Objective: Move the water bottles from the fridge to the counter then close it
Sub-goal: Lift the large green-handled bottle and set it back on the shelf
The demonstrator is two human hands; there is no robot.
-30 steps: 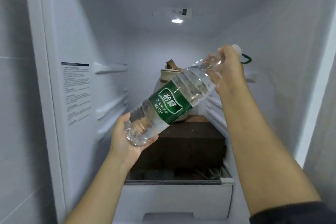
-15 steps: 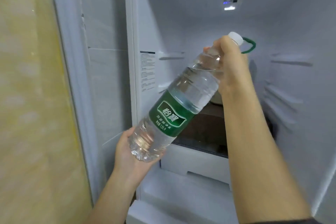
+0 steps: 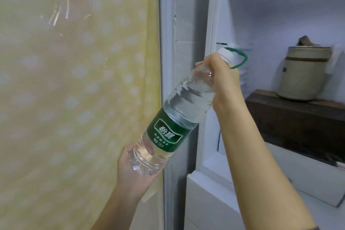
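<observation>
Here the right hand wraps the neck just under the white cap, and the left hand cups the base from below. Between them the water bottle slants, cap high and far right, base low and near left, just outside the left edge of the open fridge. The counter is out of view.

1. It was a home kitchen by the look of it: an open white fridge stood lit inside.
2. A woven pot sat on its dark shelf.
3. A yellow dotted surface stood just beside it.
</observation>
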